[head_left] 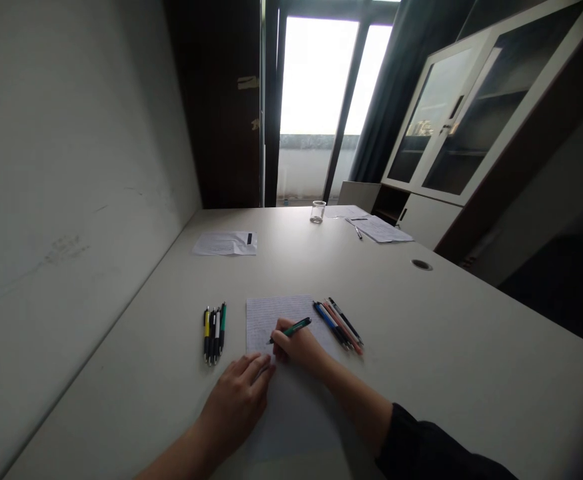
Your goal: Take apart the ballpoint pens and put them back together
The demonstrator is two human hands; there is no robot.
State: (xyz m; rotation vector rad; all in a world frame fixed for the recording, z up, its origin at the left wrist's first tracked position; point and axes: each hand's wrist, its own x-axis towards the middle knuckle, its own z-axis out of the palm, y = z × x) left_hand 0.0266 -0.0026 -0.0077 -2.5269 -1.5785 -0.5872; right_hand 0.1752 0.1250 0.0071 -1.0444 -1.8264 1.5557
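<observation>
You have 1 sheet of white paper (294,408) lying flat on the white table (446,360), directly before you. Its far part bears close rows of fine marks, too small to read; its near part looks plain. Fingers of your left hand (239,393) overlap its left side. Your right hand (291,345) grips 1 green pen (298,327) with dark ends. It is tilted, tip low and to the left over the marked part, rear end raised to the right. Tip contact cannot be confirmed.
</observation>
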